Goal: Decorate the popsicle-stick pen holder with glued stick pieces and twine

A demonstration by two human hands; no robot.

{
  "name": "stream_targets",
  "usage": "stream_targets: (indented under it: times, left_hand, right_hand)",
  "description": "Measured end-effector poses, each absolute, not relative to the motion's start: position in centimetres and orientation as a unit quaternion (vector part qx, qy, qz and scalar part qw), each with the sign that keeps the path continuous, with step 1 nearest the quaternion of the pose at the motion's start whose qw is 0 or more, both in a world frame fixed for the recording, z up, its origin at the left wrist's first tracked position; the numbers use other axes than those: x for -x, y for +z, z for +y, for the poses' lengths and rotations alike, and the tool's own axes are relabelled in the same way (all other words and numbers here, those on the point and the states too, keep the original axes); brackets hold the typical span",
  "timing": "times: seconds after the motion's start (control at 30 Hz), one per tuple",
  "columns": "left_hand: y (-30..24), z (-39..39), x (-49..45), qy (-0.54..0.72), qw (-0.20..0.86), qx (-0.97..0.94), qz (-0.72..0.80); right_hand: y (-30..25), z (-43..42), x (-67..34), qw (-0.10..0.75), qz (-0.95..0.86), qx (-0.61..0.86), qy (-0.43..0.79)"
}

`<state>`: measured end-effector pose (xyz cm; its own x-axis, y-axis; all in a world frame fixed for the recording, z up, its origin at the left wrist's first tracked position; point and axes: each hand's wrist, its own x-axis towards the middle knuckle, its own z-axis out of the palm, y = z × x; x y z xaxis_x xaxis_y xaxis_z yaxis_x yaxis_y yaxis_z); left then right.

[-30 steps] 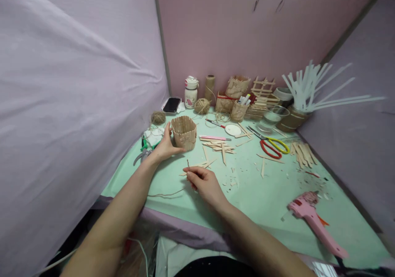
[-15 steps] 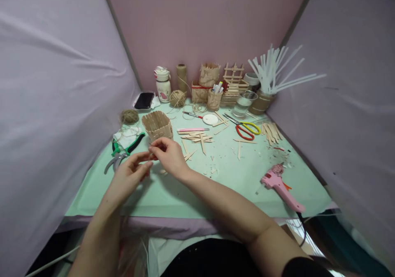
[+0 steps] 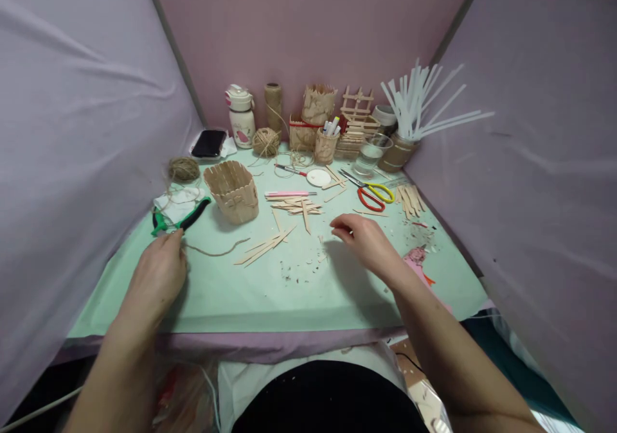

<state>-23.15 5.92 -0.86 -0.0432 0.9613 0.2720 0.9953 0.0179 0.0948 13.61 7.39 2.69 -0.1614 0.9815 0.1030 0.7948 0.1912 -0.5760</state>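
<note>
My left hand is closed at the left of the table, over the metal end of the green-and-black pliers. A strand of jute twine comes out from its fingers and trails right across the cloth; the grip itself is partly hidden. My right hand hovers over the right half of the table, thumb and fingers drawn together, with nothing showing between them. A basket of wooden sticks stands upright beyond my left hand. Behind my right forearm lies the pink glue gun, partly covered.
Loose wooden sticks and small scraps lie mid-table. Red-and-yellow scissors rest near a glass of water. A twine ball, a phone, a white bottle and a jar of white glue sticks line the back.
My hands have parted from in front of the basket. The left moved left to the pliers, the right moved right towards the glue gun. The view has shifted, and the twine strand now shows.
</note>
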Motion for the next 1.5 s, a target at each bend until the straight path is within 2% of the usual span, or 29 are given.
stream_targets:
  times: [0.07, 0.13, 0.27, 0.43, 0.5, 0.57, 0.6, 0.67, 0.73, 0.77, 0.93, 1.23, 1.33, 1.37, 1.43, 1.5]
  left_hand:
    - [-1.1, 5.8, 23.9, -0.123, 0.064, 0.688, -0.713]
    - [-0.8, 5.5, 24.7, -0.123, 0.067, 0.683, -0.717]
    - [0.8, 4.2, 25.2, -0.144, 0.090, 0.647, -0.743]
    - [1.3, 2.5, 21.5, -0.279, 0.070, 0.660, -0.693]
    - [0.6, 2.3, 19.1, -0.302, 0.034, 0.703, -0.643]
    - [-0.3, 2.5, 16.8, -0.290, -0.026, 0.738, -0.609]
    - [-0.8, 2.6, 15.8, -0.291, -0.051, 0.745, -0.598]
    - [-1.6, 2.9, 14.5, -0.295, -0.084, 0.756, -0.578]
    - [-2.2, 3.3, 13.9, -0.292, -0.099, 0.764, -0.568]
    - [-2.4, 3.4, 13.8, -0.289, -0.101, 0.765, -0.566]
    - [-3.0, 4.2, 14.2, -0.281, -0.085, 0.765, -0.574]
    - [-2.9, 4.9, 13.7, -0.265, -0.101, 0.768, -0.574]
    - [-2.9, 5.3, 13.8, -0.247, -0.114, 0.769, -0.579]
    - [-3.0, 5.4, 13.9, -0.239, -0.118, 0.770, -0.580]
    - [-3.2, 5.6, 14.0, -0.226, -0.122, 0.773, -0.580]
    - [-3.4, 5.8, 14.1, -0.218, -0.121, 0.775, -0.581]
  right_hand:
    - [2.2, 8.5, -14.6, 0.145, -0.755, 0.615, 0.173]
    - [1.4, 9.4, -14.1, 0.098, -0.773, 0.603, 0.171]
    - [-0.2, 10.5, -12.2, 0.060, -0.781, 0.599, 0.168]
    - [0.0, 10.8, -13.4, 0.043, -0.753, 0.644, 0.127]
    - [0.5, 10.3, -13.9, 0.063, -0.729, 0.678, 0.077]
    - [0.8, 9.0, -13.5, 0.113, -0.730, 0.668, 0.085]
    - [0.8, 8.3, -13.0, 0.145, -0.743, 0.640, 0.131]
    - [0.3, 6.8, -11.8, 0.189, -0.756, 0.554, 0.295]
    - [-0.4, 5.9, -11.0, 0.197, -0.719, 0.494, 0.446]
    - [-0.7, 5.8, -10.9, 0.213, -0.691, 0.501, 0.476]
    - [-0.3, 7.1, -13.7, 0.322, -0.623, 0.635, 0.325]
    - [4.5, 9.3, -20.4, 0.328, -0.630, 0.663, 0.234]
    - [5.8, 12.2, -22.2, 0.283, -0.642, 0.702, 0.120]
    - [6.0, 13.5, -22.8, 0.245, -0.648, 0.717, 0.080]
    - [5.9, 16.3, -23.8, 0.113, -0.664, 0.738, 0.034]
    - [5.3, 18.9, -24.6, 0.042, -0.665, 0.745, 0.044]
